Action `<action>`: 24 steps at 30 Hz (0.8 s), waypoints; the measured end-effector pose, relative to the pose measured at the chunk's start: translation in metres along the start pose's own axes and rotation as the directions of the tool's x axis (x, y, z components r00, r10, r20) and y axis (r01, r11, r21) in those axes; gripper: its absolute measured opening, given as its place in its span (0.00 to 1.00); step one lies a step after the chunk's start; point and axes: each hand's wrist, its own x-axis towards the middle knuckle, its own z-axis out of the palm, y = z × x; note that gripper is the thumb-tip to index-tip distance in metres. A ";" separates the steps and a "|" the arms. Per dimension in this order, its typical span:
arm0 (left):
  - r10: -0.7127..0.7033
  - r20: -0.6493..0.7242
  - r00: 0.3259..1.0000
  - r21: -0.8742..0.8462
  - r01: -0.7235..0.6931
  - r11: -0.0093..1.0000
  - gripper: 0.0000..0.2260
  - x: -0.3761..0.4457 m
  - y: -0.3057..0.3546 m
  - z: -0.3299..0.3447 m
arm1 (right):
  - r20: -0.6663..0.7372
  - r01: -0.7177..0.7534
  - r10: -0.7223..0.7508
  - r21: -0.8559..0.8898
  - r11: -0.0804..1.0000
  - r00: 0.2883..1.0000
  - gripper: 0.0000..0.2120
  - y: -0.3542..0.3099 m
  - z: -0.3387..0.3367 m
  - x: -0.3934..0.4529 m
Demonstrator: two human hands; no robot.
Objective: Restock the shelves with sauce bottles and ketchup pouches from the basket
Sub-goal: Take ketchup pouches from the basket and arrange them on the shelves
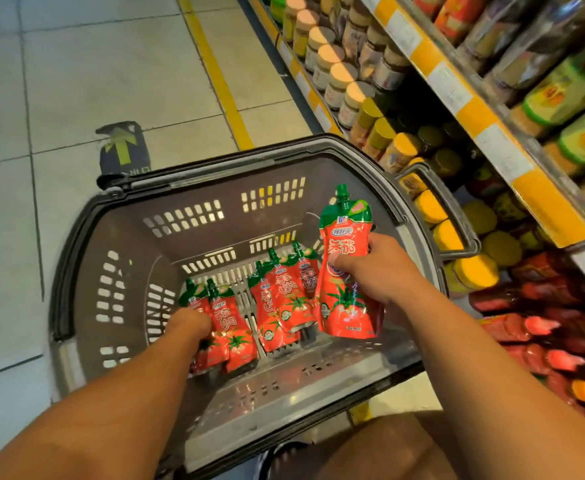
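Observation:
A brown plastic basket stands on the floor in front of me, beside the shelves. Several red ketchup pouches with green spouts lie on its bottom. My right hand grips one ketchup pouch upright, lifted above the basket's right side. My left hand reaches down into the basket's left part and closes on a pair of pouches lying there. Three more pouches lean together in the middle of the basket.
Store shelves with yellow price rails run along the right, packed with jars and bottles. Red pouches fill the lowest shelf at right. A tiled floor with a yellow line and an arrow sticker lies to the left. My knee is below the basket.

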 end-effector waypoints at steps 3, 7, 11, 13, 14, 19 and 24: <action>0.048 0.110 0.993 -0.036 -0.044 0.998 0.14 -0.008 0.000 0.016 | 0.003 0.006 -0.006 0.001 1.000 1.000 0.06 0.003 -0.002 0.001; 0.029 0.035 0.999 -0.007 -0.028 1.000 0.15 0.003 -0.013 0.028 | 0.001 -0.002 0.002 0.017 1.000 1.000 0.10 0.004 -0.007 0.001; -0.032 0.038 0.999 -0.197 0.039 0.980 0.12 -0.012 -0.009 0.029 | 0.010 0.013 -0.014 0.054 0.998 1.000 0.07 0.000 -0.015 -0.001; -0.045 0.030 0.999 -0.276 0.051 0.960 0.13 -0.021 -0.006 0.025 | 0.009 0.019 -0.019 0.069 0.997 1.000 0.07 -0.002 -0.018 -0.003; -0.035 0.021 0.999 -0.294 0.039 0.955 0.13 -0.023 -0.004 0.022 | 0.006 0.020 -0.020 0.075 0.997 1.000 0.07 -0.003 -0.019 -0.004; 0.032 -0.032 0.999 -0.209 -0.038 0.977 0.06 -0.042 0.010 -0.004 | -0.033 0.015 -0.010 0.158 0.987 0.999 0.06 -0.017 -0.024 -0.009; 0.185 -0.138 0.973 -0.109 -0.201 0.973 0.06 -0.070 0.019 -0.037 | -0.118 0.013 0.034 0.378 0.926 0.992 0.10 -0.033 -0.035 -0.026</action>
